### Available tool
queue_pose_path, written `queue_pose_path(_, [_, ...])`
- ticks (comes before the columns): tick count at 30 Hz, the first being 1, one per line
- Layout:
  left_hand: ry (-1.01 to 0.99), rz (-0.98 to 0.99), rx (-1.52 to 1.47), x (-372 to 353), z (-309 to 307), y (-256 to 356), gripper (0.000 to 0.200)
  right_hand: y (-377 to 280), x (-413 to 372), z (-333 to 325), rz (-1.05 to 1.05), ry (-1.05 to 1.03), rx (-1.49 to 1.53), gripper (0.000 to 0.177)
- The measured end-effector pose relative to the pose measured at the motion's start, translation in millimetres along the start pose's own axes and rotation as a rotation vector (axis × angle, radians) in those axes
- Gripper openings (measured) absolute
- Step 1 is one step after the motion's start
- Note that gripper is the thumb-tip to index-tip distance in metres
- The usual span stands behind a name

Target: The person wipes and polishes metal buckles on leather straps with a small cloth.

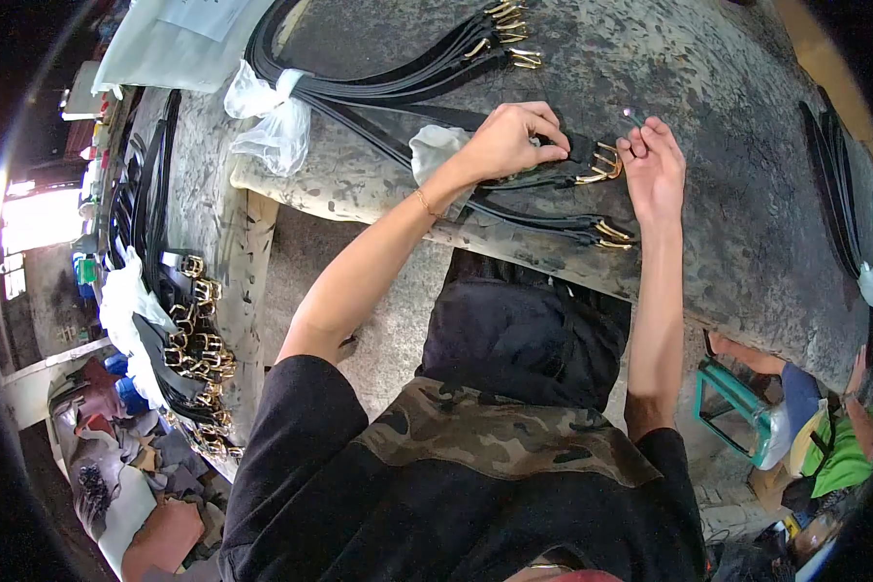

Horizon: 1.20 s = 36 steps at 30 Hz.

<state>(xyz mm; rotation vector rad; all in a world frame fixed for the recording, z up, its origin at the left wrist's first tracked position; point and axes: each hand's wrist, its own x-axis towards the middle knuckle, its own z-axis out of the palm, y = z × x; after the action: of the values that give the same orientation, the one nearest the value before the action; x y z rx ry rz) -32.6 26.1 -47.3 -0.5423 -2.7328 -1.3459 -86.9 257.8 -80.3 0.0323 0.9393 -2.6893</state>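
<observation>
My left hand (516, 144) lies over the buckle end of a black belt (580, 148), thumb and fingers closed on the strap. A gold buckle (606, 163) sits at that end, between my two hands. My right hand (656, 167) is just right of the buckle, its fingers pinched around a slim tool (631, 115) with a shiny tip; its exact kind is too small to tell. More black belts with gold buckles (613, 234) lie just below, nearer the table's edge. A white cloth or wrap (438, 152) is beside my left wrist.
A bundle of black belts (398, 89), tied with clear plastic (279, 105), lies at the upper left of the worn table (747, 223). Many buckled belts (199, 354) hang over the left side. At the lower right are a green frame (732, 412) and another person (849, 451).
</observation>
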Motion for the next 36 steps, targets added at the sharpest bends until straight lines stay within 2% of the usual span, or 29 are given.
queue_pose_path(3, [0.007, 0.005, -0.011, 0.0, -0.5, -5.7, 0.019, 2.6, -4.3, 8.7, 0.006, 0.006, -0.038, 0.015])
queue_pose_path(6, [0.02, -0.01, -0.013, -0.4, -1.0, -7.6, 0.013, 5.7, -7.1, 12.4, -0.025, -0.093, -0.219, 0.014])
queue_pose_path(8, [0.009, 0.032, 0.035, -1.2, -1.3, -7.3, 0.01, 7.4, -8.5, 13.3, -0.026, -0.17, -0.559, 0.013])
queue_pose_path(9, [0.011, 0.029, 0.033, -1.4, -1.0, -7.8, 0.01, 8.1, -10.3, 18.3, -0.059, -0.181, -0.629, 0.012])
queue_pose_path(18, [0.032, 0.038, 0.062, -1.9, 2.4, -7.7, 0.012, 16.2, -14.7, 26.9, -0.142, -0.213, -1.049, 0.012])
queue_pose_path(20, [0.016, -0.023, 0.054, -1.9, 1.0, -3.5, 0.012, 16.5, -16.9, 29.6, -0.161, -0.206, -1.077, 0.011])
queue_pose_path(34, [0.022, -0.004, 0.011, -1.6, 0.9, -7.7, 0.011, 17.4, -21.6, 34.2, -0.218, -0.194, -1.218, 0.013])
queue_pose_path(36, [0.02, -0.013, -0.004, -1.1, 0.3, -10.9, 0.012, 20.0, -18.6, 23.2, -0.205, -0.219, -1.031, 0.013])
